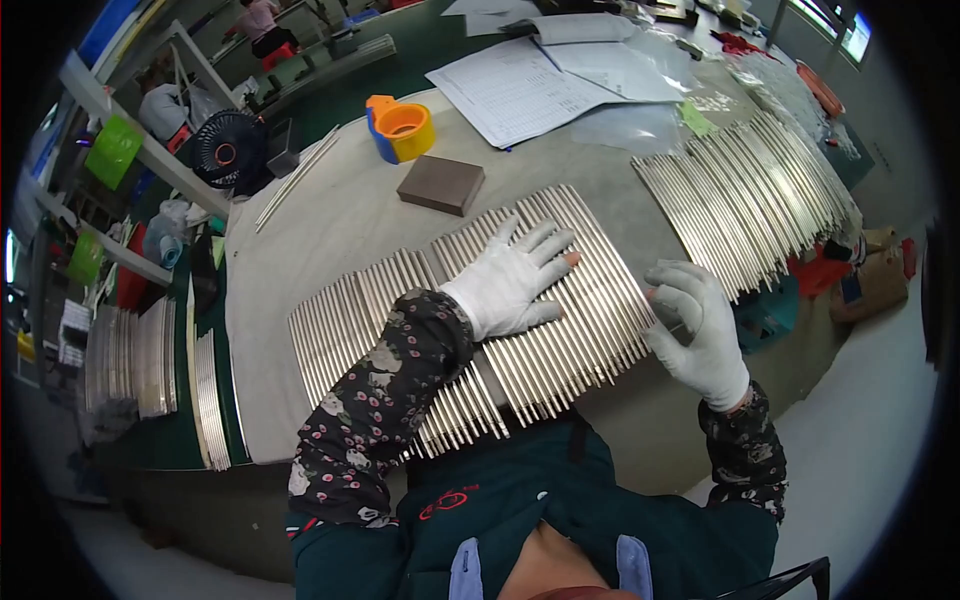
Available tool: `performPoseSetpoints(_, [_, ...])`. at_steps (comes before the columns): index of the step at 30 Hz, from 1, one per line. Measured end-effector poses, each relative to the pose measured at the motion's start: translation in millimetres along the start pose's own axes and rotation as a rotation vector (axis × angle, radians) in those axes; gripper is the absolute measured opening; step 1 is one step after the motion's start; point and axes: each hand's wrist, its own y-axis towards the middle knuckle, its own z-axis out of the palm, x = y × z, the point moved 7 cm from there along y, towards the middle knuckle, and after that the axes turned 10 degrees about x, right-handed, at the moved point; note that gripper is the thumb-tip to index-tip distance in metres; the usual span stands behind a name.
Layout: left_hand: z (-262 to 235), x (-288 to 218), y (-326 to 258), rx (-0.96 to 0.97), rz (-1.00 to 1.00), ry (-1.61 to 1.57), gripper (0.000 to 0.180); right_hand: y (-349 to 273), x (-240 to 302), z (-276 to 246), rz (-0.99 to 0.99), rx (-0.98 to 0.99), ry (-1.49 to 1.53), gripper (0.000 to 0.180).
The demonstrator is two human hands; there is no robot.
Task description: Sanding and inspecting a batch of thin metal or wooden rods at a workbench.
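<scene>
A row of thin silvery metal rods [595, 300] lies side by side on the grey table top in front of me. My left hand [512, 278], in a white glove, rests flat on these rods with its fingers spread. A second group of rods [345, 325] lies left of them, past a narrow gap, partly under my left forearm. At the right edge of the row is my right hand [698, 325], gloved too, its fingers curved and thumb apart, with nothing visible between them. One fingertip on each glove is uncovered.
More rods [745, 195] lie at the table's right. Beyond my left hand are a brown block [441, 184] and a yellow-and-blue tape holder [402, 130]. Papers [520, 90] cover the far side. A black fan [228, 148] and bundled strips [210, 400] stand at the left.
</scene>
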Motion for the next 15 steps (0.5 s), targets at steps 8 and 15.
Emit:
performPoseSetpoints(8, [-9, 31, -25, 0.035, -0.077, -0.316, 0.056, 183, 44, 91, -0.048, 0.141, -0.085, 0.065])
performPoseSetpoints(15, [-23, 21, -28, -0.287, 0.086, -0.047, 0.048, 250, 8, 158, 0.258, 0.457, -0.111, 0.071])
